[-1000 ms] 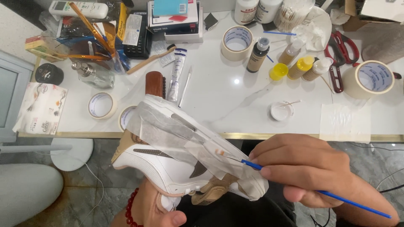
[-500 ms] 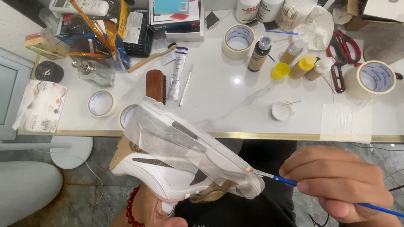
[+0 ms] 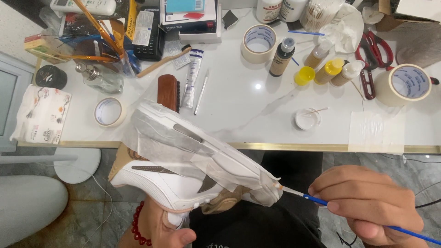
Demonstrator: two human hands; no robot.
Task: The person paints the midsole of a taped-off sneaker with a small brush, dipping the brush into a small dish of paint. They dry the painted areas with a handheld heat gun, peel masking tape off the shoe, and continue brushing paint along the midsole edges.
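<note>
At the bottom of the frame, the left hand (image 3: 161,229) grips a white shoe (image 3: 183,170) from below, its sole wrapped in masking tape. At lower right, the right hand (image 3: 367,206) pinches a blue brush (image 3: 317,200), its tip touching the shoe's toe. Beyond them lies the white surface (image 3: 248,105), bearing a small dish (image 3: 307,118), tape rolls (image 3: 258,42), bottles (image 3: 281,57) and red scissors (image 3: 374,57).

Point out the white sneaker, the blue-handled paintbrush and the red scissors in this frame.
white sneaker (image 3: 165,190): head view, on the bare white side panel below the masking tape.
blue-handled paintbrush (image 3: 316,199): head view, on the blue handle just ahead of the right hand's fingertips.
red scissors (image 3: 379,50): head view, on a red handle loop.
</note>
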